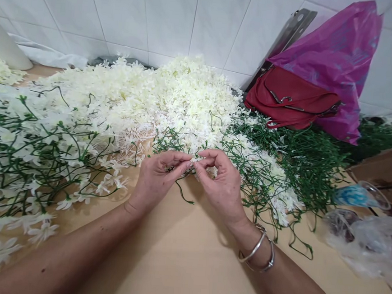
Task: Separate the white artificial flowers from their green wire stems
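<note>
My left hand (158, 175) and my right hand (219, 183) meet at the fingertips above the table. Thumbs and forefingers of both pinch a small white artificial flower (194, 159), mostly covered by the fingers. A thin green plastic stem (183, 194) hangs below the hands; whether it joins the pinched flower I cannot tell. Just behind the fingers lies a bunch of green stems (167, 139). A big heap of loose cream-white blossoms (187, 89) rises further back against the wall.
Stemmed white flowers (49, 153) spread over the left of the table (174, 254). Green stems (303, 160) are piled at right, below a red handbag (288, 97) and a purple plastic bag (339, 54). A blue-patterned glass (362, 195) and a clear plastic bag (371, 242) lie at the right edge.
</note>
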`<control>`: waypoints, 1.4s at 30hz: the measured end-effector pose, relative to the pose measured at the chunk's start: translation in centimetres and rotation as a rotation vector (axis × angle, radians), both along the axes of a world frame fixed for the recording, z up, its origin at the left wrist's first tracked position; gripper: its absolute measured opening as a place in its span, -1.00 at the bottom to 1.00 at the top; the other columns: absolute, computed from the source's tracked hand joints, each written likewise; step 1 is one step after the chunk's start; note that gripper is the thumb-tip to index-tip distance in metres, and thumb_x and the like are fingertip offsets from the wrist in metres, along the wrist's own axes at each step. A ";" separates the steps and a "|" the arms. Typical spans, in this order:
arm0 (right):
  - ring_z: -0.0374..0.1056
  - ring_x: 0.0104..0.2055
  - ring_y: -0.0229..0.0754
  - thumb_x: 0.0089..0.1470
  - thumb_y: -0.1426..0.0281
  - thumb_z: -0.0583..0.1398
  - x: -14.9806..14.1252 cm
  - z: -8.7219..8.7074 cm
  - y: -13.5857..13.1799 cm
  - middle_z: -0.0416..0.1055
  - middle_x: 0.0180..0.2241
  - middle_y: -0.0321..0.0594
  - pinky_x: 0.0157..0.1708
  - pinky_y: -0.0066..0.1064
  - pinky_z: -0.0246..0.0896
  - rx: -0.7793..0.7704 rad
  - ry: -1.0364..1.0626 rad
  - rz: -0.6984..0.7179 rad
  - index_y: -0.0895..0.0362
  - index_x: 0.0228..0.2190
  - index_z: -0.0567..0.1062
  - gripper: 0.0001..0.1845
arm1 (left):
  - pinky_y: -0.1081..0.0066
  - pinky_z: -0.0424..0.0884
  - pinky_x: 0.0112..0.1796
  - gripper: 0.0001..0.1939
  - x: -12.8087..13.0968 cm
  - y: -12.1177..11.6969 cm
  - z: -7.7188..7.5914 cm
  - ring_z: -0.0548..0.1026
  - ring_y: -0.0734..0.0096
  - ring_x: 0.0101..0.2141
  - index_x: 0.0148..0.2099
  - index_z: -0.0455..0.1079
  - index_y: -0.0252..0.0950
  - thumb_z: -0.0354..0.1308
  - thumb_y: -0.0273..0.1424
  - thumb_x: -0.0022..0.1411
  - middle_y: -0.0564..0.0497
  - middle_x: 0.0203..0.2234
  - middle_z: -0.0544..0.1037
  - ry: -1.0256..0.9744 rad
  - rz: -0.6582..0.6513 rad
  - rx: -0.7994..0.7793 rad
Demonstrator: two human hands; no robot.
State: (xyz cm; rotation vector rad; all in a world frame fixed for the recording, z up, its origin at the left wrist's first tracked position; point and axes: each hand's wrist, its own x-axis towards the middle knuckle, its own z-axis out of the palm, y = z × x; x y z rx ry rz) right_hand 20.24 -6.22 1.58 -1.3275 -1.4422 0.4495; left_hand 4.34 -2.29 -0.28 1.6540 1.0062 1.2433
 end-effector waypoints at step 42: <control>0.49 -0.12 -0.11 0.26 0.40 0.27 2.4 -0.5 1.7 0.53 -0.20 -0.17 -0.01 -0.18 0.38 0.171 0.267 0.013 0.07 -0.27 0.48 -0.96 | 0.34 0.45 -0.15 -0.86 -2.2 1.0 2.2 0.59 0.30 -0.21 -0.11 0.57 -0.23 0.37 -0.36 0.28 -0.05 -0.20 0.64 0.471 -0.682 0.392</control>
